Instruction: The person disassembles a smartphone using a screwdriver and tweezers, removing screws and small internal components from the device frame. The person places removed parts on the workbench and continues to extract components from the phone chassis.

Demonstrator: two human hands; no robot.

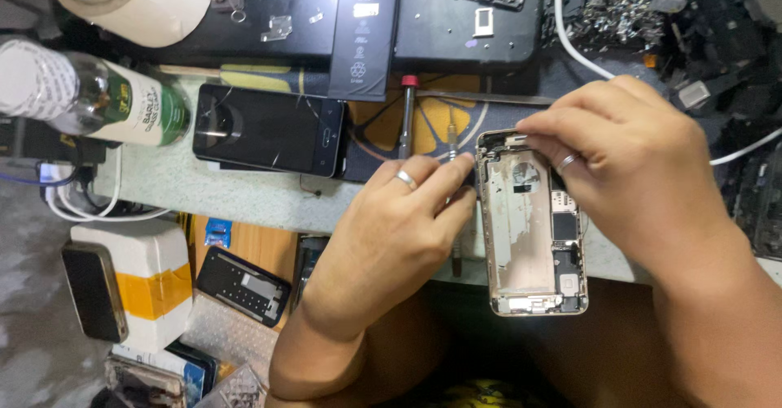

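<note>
Our left hand (391, 229) pinching a slim metal screwdriver (454, 204), our right hand (635, 172) closed, gripping the opened gold metal phone housing (525, 237), on the speckled grey surface (236, 196)

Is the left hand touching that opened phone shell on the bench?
Touching. The head view shows the left hand with fingertips pressed against the left edge of the opened phone shell.

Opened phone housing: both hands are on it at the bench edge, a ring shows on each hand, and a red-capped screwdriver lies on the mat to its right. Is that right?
Not quite. In the head view the red-capped screwdriver lies to the left of the opened phone housing, not its right. Left hand and right hand are both on it, each wearing a ring.
</note>
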